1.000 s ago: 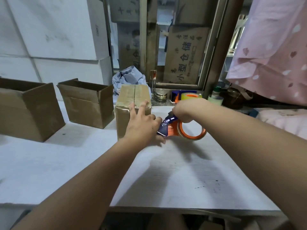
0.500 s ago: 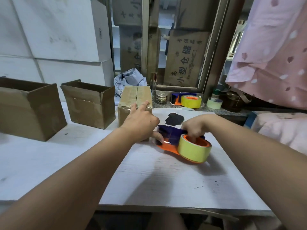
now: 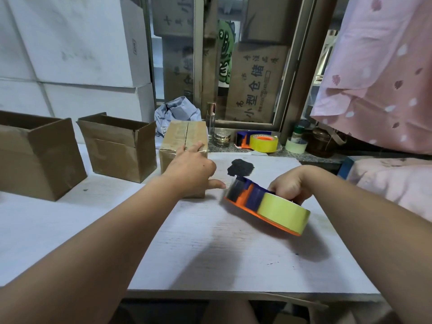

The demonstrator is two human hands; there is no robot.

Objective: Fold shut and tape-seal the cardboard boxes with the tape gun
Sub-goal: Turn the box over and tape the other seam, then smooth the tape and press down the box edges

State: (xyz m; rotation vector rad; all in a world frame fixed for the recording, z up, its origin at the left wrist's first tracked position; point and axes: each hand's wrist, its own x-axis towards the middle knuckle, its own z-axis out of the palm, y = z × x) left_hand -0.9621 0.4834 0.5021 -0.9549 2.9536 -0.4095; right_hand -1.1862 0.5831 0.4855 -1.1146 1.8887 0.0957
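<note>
The closed box (image 3: pixel 184 136) at 12 o'clock is pressed by the left hand (image 3: pixel 189 168), fingers straight; the tape gun (image 3: pixel 261 203) is gripped by the right hand (image 3: pixel 289 186).

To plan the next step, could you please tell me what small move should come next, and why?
Probably slide the closed box aside with the left hand, which rests on it. Its flaps lie shut, the right hand holds the tape gun clear of it, and an open box stands to its left, not yet folded.
</note>
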